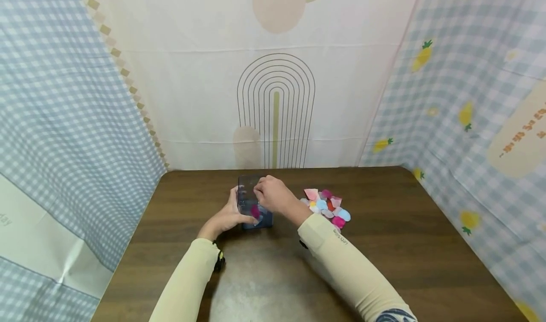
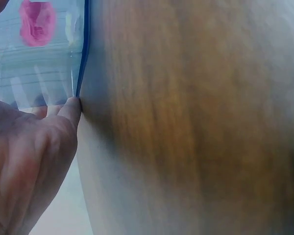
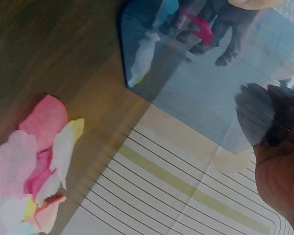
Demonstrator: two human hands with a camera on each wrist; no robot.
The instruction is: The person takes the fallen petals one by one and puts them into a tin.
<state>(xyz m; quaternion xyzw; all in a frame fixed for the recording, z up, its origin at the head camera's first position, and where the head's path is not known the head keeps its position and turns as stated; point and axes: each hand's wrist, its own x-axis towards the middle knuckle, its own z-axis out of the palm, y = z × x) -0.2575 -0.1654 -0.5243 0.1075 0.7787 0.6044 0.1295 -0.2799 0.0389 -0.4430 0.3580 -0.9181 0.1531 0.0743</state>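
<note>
A see-through blue container [image 1: 265,220] stands upright on the table, with a magenta petal [image 1: 255,211] inside. My left hand [image 1: 229,215] grips its left side, thumb across the front and fingers round the back. In the right wrist view, a white petal [image 3: 143,59] and a light blue petal [image 3: 166,11] also show through its wall. My right hand [image 1: 273,194] is at the container's upper part, its fingers bent. Whether it pinches anything is hidden. To the right lies a loose heap of coloured petals [image 1: 321,204].
The brown wooden table [image 1: 384,246] reaches back to a white patterned cloth [image 1: 196,109]. Checked cloths hang along the left and right sides. The petal heap lies close beside my right wrist.
</note>
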